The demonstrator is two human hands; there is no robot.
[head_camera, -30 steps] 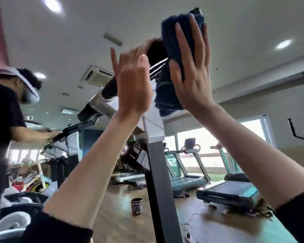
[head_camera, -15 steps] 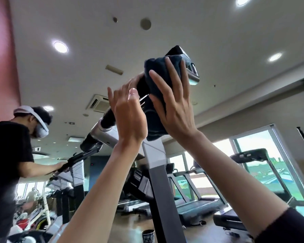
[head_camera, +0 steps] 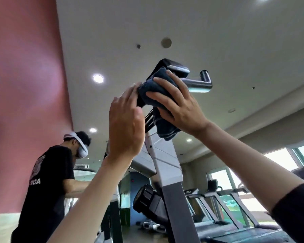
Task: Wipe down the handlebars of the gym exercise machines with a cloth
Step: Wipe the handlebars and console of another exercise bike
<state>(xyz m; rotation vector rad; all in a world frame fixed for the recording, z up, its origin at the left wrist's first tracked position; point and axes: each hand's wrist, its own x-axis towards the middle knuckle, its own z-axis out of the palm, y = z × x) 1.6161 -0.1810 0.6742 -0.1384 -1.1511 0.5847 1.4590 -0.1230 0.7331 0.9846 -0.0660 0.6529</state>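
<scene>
- While a person in a black tee (head_camera: 49,181) leans over at lower left, the left hand (head_camera: 126,123) is raised just left of centre, fingers straight and together, tips touching the cloth (head_camera: 154,92).
- That dark blue cloth sits mid-frame, draped over the handlebar (head_camera: 198,85) up top.
- Next over, the right hand (head_camera: 181,109) presses it on, fingers spread flat.
- Lower right: treadmills (head_camera: 235,234).

This is a gym. A row of treadmills (head_camera: 213,185) stands by the windows (head_camera: 279,158). A tall exercise machine (head_camera: 167,169) rises close by.
</scene>
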